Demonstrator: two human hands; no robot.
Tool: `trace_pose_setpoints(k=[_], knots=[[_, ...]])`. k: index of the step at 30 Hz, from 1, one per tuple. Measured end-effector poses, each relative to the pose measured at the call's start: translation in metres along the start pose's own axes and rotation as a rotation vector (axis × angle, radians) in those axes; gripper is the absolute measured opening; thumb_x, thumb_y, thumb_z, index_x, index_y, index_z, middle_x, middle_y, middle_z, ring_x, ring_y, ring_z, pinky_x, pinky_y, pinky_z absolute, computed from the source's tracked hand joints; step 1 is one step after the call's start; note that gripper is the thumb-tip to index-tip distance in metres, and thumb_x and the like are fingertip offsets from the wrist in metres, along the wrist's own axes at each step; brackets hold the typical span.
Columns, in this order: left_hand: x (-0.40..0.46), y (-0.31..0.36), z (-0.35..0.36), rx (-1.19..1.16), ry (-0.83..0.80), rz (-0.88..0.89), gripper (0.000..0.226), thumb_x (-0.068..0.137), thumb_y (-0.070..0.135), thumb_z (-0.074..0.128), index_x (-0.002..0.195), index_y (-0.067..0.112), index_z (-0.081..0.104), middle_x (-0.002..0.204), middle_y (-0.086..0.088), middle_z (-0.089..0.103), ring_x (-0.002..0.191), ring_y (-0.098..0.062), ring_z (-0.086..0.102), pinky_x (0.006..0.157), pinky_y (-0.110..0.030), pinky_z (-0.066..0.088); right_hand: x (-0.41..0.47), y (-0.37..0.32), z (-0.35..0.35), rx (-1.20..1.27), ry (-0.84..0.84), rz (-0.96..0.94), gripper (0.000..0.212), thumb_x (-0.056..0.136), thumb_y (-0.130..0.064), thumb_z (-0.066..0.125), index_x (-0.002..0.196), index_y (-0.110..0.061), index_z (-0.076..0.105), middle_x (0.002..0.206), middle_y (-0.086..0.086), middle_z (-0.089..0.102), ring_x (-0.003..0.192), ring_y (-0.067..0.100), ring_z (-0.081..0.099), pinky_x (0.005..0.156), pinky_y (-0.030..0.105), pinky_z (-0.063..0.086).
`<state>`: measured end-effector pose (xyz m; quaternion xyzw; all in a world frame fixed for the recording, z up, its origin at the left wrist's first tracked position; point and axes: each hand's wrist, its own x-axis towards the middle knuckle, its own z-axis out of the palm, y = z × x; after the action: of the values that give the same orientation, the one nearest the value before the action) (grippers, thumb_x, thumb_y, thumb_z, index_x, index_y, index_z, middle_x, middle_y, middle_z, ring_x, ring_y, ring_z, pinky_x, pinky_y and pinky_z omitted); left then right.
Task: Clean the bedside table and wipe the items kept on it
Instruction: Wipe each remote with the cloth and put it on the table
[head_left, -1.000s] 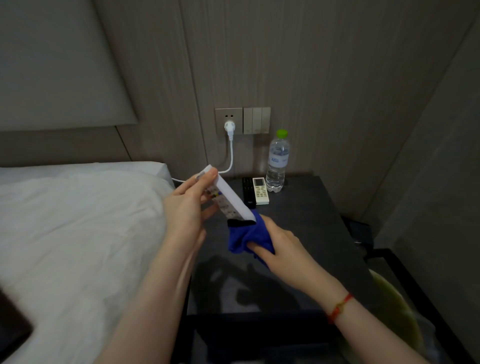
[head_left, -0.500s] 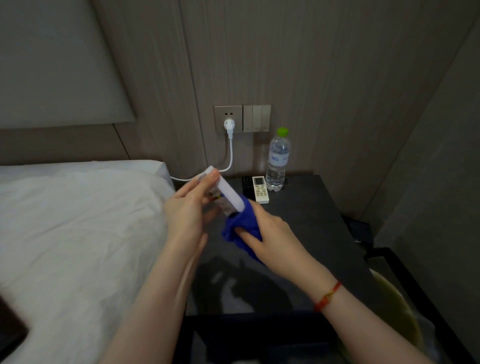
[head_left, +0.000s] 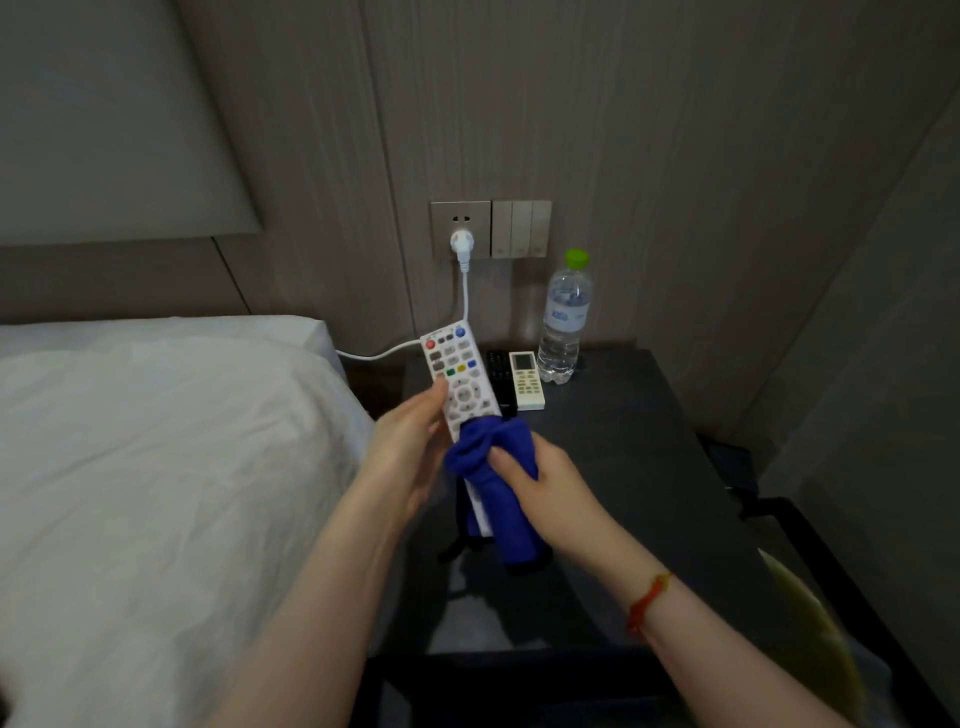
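Above the dark bedside table (head_left: 639, 467), my left hand (head_left: 410, 447) grips a white remote (head_left: 457, 379) with coloured buttons, its button face turned up toward me. My right hand (head_left: 545, 488) holds a blue cloth (head_left: 493, 467) wrapped around the remote's lower half, which is hidden by the cloth. At the back of the table lie a black remote (head_left: 498, 371) and a small white remote (head_left: 525, 382), side by side. A clear water bottle (head_left: 563, 322) with a green cap stands upright just right of them.
A bed with white sheets (head_left: 156, 493) borders the table on the left. A white plug and cable (head_left: 464, 270) hang from the wall socket behind the table. A dark frame and a yellowish bin (head_left: 810, 639) sit to the right, lower down.
The white remote has been turned from edge-on to button face up. The cloth in my right hand slid from up near its top down to its lower half.
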<state>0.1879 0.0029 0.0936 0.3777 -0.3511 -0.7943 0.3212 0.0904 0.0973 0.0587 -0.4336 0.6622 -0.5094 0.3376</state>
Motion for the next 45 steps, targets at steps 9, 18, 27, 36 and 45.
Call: trace_pose_setpoints(k=[9, 18, 27, 36, 45], knots=[[0.037, -0.032, -0.027, -0.079, 0.059, -0.101, 0.009, 0.086, 0.007, 0.055, 0.089, 0.011, 0.063, 0.066, -0.002, 0.075, 0.059, -0.012, 0.072, 0.045, -0.021, 0.054, 0.042, 0.01, 0.015, -0.071, 0.166, 0.062, 0.007, 0.091, -0.021, 0.052, 0.085, -0.022, 0.056, 0.091, 0.0, 0.06, 0.078, 0.003, 0.055, 0.064, 0.014, 0.039], [0.101, -0.03, -0.022, 0.043, 0.208, -0.135, 0.024, 0.094, 0.009, 0.05, 0.115, 0.001, 0.057, 0.101, -0.017, 0.069, 0.087, -0.025, 0.068, 0.067, -0.035, 0.055, 0.077, 0.028, 0.002, -0.012, 0.544, 0.003, 0.011, 0.09, -0.016, 0.054, 0.079, -0.015, 0.057, 0.073, -0.003, 0.056, 0.066, 0.003, 0.052, 0.06, 0.004, 0.037], [0.189, -0.034, -0.01, 0.352, 0.317, -0.137, 0.028, 0.091, 0.006, 0.056, 0.116, -0.007, 0.057, 0.12, -0.022, 0.062, 0.107, -0.034, 0.062, 0.075, -0.038, 0.05, 0.104, 0.032, -0.056, 0.084, 0.682, -0.031, 0.022, 0.09, -0.023, 0.053, 0.069, -0.014, 0.055, 0.068, 0.001, 0.056, 0.064, 0.011, 0.052, 0.062, 0.024, 0.042], [0.232, -0.055, -0.01, 0.464, 0.375, -0.139, 0.031, 0.091, 0.009, 0.057, 0.118, -0.007, 0.057, 0.12, -0.022, 0.062, 0.106, -0.035, 0.062, 0.075, -0.038, 0.05, 0.107, 0.049, -0.071, 0.088, 0.661, -0.091, 0.02, 0.089, -0.024, 0.054, 0.069, -0.019, 0.056, 0.067, -0.003, 0.057, 0.061, 0.003, 0.054, 0.065, 0.025, 0.044], [0.243, -0.064, -0.004, 0.75, 0.423, -0.03, 0.033, 0.094, 0.021, 0.052, 0.115, -0.003, 0.06, 0.117, -0.019, 0.063, 0.105, -0.031, 0.062, 0.078, -0.034, 0.05, 0.106, 0.052, -0.076, 0.109, 0.649, -0.116, 0.021, 0.089, -0.024, 0.054, 0.068, -0.024, 0.056, 0.067, -0.007, 0.058, 0.055, -0.007, 0.053, 0.058, 0.014, 0.044]])
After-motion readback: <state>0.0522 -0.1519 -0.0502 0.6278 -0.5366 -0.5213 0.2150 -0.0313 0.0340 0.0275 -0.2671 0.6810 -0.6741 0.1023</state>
